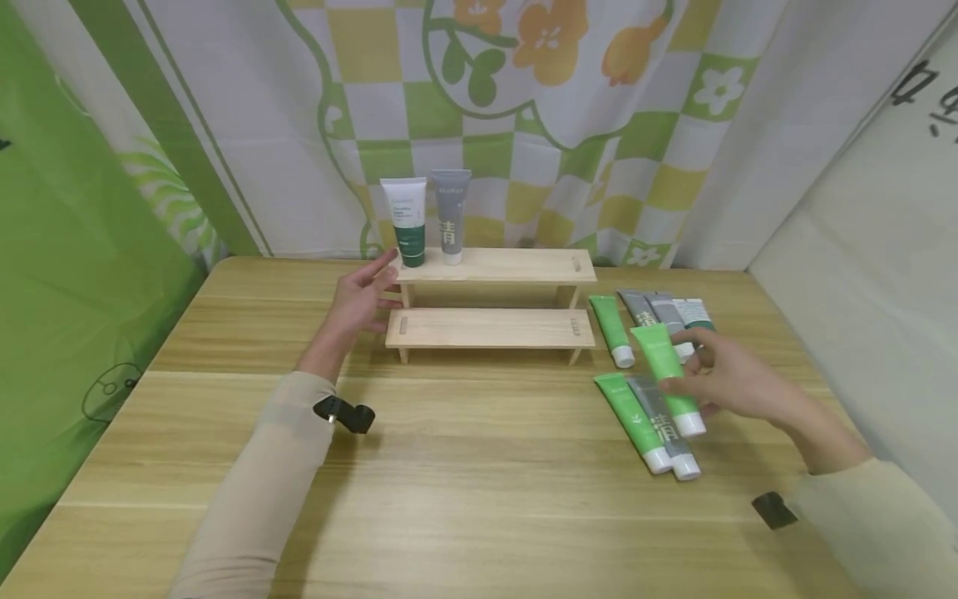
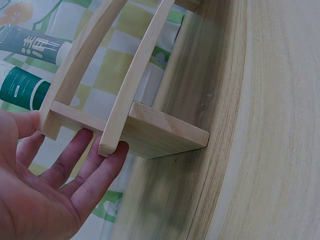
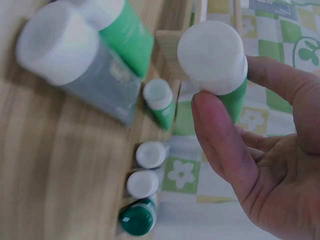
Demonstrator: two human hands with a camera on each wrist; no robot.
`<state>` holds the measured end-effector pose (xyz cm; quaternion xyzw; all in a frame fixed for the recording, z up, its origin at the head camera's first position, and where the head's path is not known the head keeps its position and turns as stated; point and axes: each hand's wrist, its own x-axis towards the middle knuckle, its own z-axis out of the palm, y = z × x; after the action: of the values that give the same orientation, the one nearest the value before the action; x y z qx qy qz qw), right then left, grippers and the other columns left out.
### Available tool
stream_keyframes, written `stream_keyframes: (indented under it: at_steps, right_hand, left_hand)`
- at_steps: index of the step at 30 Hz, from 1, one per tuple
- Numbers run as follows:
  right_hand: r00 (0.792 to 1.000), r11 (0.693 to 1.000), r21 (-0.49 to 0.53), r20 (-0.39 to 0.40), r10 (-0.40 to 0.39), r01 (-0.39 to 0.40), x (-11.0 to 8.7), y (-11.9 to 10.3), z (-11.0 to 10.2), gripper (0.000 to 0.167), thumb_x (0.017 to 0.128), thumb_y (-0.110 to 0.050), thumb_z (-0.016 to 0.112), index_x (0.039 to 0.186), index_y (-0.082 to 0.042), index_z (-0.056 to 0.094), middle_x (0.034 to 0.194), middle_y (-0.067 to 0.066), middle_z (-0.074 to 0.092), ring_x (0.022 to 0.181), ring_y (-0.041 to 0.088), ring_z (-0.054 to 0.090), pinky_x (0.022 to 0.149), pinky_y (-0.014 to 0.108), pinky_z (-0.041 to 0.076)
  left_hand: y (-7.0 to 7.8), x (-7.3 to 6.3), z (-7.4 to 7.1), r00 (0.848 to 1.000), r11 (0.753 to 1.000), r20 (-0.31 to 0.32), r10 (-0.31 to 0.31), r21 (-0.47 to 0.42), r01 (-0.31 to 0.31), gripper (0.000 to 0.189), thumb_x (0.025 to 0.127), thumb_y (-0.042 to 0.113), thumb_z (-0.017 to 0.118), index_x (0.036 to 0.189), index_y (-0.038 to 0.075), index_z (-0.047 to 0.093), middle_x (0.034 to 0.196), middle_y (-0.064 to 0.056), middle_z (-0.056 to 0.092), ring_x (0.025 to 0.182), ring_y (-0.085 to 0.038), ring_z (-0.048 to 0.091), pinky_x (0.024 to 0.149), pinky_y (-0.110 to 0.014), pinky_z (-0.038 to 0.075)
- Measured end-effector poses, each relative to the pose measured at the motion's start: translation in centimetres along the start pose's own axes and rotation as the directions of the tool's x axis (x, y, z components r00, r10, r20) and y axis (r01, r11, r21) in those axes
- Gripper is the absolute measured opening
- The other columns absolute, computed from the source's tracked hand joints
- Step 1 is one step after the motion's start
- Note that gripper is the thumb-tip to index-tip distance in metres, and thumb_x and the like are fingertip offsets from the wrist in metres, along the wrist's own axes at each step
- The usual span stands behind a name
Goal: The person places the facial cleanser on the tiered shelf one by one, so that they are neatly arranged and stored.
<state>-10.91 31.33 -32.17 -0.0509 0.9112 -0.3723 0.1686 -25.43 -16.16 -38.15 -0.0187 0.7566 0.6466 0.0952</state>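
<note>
At the left end of a two-tier wooden shelf (image 1: 490, 327), my left hand (image 1: 362, 293) holds the edge. In the left wrist view its thumb (image 2: 27, 123) lies at the upper board and the fingertips touch the lower board's end. A white-and-dark-green tube (image 1: 407, 221) and a grey tube (image 1: 451, 218) stand on their caps on the upper tier. My right hand (image 1: 729, 374) pinches a bright green squeeze tube (image 1: 664, 370) between thumb and fingers, its white cap (image 3: 212, 56) pointing down. Below it lie another green tube (image 1: 631, 420) and a grey tube (image 1: 677, 456).
Right of the shelf lies a green tube (image 1: 611, 329). Behind the right hand are two grey tubes (image 1: 634, 304) and a white-and-green tube (image 1: 694, 311). A patterned curtain (image 1: 524, 179) hangs behind the wooden table (image 1: 464, 499), and a white panel (image 1: 883, 216) borders its right side.
</note>
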Motion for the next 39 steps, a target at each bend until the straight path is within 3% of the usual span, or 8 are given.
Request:
stream_keyframes:
  at_steps: [14, 24, 39]
  right_hand:
    - [0.994, 0.995, -0.001, -0.05, -0.101, 0.101, 2.6, -3.9, 1.2, 0.079, 0.09, -0.026, 0.078, 0.15, -0.002, 0.032, 0.102, 0.018, 0.055, 0.071, 0.025, 0.065, 0.064, 0.037, 0.06]
    - [0.979, 0.984, 0.028, -0.108, -0.171, 0.175, 4.4, -6.3, 2.3, 0.078, 0.09, -0.014, 0.078, 0.152, -0.006, 0.03, 0.101, 0.019, 0.054, 0.07, 0.024, 0.061, 0.062, 0.035, 0.059]
    - [0.942, 0.961, 0.079, -0.236, -0.238, 0.263, 7.2, -9.1, 3.3, 0.081, 0.091, -0.022, 0.078, 0.154, -0.014, 0.029, 0.109, 0.018, 0.059, 0.089, 0.028, 0.071, 0.07, 0.037, 0.059]
  left_hand:
    - [0.0, -0.1, 0.0, 1.0, 1.0, 0.0, -0.003, 0.006, 0.003, 0.047, 0.103, 0.047, 0.053, 0.149, 0.046, 0.044, 0.137, -0.017, 0.057, 0.115, -0.037, 0.063, 0.083, -0.058, 0.055]
    - [-0.1, -0.2, 0.1, 1.0, 1.0, -0.006, 0.003, 0.001, -0.003, 0.047, 0.103, 0.049, 0.053, 0.148, 0.047, 0.045, 0.137, -0.017, 0.057, 0.113, -0.035, 0.064, 0.083, -0.056, 0.056]
    - [0.2, -0.4, 0.1, 1.0, 1.0, 0.005, -0.001, -0.008, 0.001, 0.048, 0.103, 0.047, 0.053, 0.15, 0.045, 0.043, 0.141, -0.018, 0.054, 0.117, -0.039, 0.061, 0.084, -0.058, 0.055]
